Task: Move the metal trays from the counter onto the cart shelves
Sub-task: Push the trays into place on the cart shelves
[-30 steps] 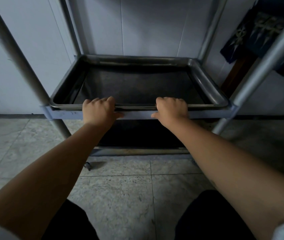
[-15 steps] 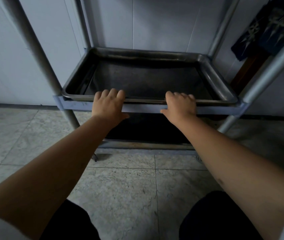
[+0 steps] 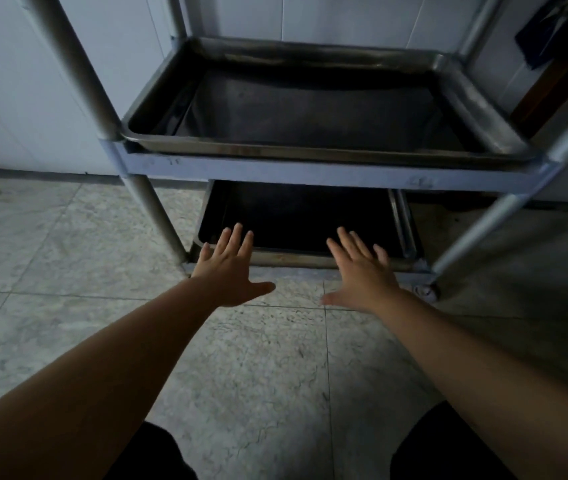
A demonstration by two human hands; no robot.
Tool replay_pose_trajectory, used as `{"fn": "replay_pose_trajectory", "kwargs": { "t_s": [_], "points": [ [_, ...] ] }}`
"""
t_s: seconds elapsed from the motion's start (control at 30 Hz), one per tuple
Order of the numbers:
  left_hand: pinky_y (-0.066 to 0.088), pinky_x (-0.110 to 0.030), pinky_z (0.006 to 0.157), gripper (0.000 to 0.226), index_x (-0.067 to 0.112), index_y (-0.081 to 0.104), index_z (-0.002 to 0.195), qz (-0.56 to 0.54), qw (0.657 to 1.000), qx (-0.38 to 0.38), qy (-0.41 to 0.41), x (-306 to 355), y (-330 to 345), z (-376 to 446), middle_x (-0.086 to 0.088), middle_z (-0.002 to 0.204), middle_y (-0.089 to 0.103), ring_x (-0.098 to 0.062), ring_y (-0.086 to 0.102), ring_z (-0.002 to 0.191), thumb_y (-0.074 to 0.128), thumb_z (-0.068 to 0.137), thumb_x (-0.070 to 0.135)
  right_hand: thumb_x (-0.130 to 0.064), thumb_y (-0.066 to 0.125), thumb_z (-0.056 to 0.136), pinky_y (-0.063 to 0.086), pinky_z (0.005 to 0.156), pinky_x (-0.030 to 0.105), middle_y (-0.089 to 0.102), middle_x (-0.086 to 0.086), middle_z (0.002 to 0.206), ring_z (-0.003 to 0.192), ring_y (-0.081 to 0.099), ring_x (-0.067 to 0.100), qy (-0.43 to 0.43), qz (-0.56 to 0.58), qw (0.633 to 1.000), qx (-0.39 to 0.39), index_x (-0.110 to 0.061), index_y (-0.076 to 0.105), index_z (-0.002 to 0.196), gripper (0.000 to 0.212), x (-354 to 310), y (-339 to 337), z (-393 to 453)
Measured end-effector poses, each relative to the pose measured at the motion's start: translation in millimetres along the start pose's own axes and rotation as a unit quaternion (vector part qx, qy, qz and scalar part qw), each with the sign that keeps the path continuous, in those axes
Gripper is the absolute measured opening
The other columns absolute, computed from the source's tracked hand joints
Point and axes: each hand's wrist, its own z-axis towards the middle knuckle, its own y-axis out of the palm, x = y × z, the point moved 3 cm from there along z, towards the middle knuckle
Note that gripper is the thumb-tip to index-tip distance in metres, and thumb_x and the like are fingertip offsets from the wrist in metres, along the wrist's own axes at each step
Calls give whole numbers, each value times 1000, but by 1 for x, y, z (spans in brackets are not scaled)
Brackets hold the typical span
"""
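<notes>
A metal tray (image 3: 476,105) lies flat on the middle shelf of the cart (image 3: 310,171), its rim over the blue-grey front rail. A second dark tray (image 3: 296,216) rests on the bottom shelf, partly hidden under the rail. My left hand (image 3: 230,268) hovers with fingers spread in front of the bottom shelf's left part, holding nothing. My right hand (image 3: 362,271) is spread the same way in front of the bottom shelf's right part. Both hands are below the middle tray and apart from it.
Round metal posts (image 3: 81,71) of the cart rise at left and right (image 3: 483,233). A caster (image 3: 426,291) sits at the cart's front right corner. Tiled floor (image 3: 258,358) stretches toward me. A white wall stands behind, with dark fabric (image 3: 549,32) hanging at the top right.
Both hands have let go of the middle tray's front rim, dropped to the level of the bottom shelf and opened flat. The view has tilted downward.
</notes>
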Motion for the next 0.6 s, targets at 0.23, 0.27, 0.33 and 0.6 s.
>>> {"fn": "replay_pose_trajectory", "kwargs": {
  "t_s": [0.23,0.27,0.33,0.6],
  "points": [
    [10,-57,120,121,18,-2,159,-29,997,-76,9,5,26,38,-7,168,-11,-27,-8,153,51,74,86,-81,62,62,6,115,55,-14,0,164,150,-8,20,37,-2,998,-49,-26,-2,154,125,15,39,22],
    [11,-57,120,122,18,-3,159,-15,997,-76,18,5,31,44,-7,168,-11,-27,-7,153,53,74,85,-80,63,63,6,116,55,-15,0,163,150,-8,20,24,-16,998,-53,-26,-2,154,125,14,42,27],
    [12,-57,119,121,20,-3,159,27,997,-67,39,3,41,60,-7,168,-11,-28,-6,153,55,74,83,-77,66,65,6,116,53,-17,0,163,149,-10,20,2,-43,997,-60,-26,-3,155,124,13,48,41],
    [15,-54,120,123,25,-4,158,81,995,-47,38,-30,94,129,-8,168,-3,-31,4,154,67,71,75,-56,78,70,9,116,53,-14,2,164,150,-9,23,18,-46,996,-74,-27,-5,154,121,21,90,101]
  ]
}}
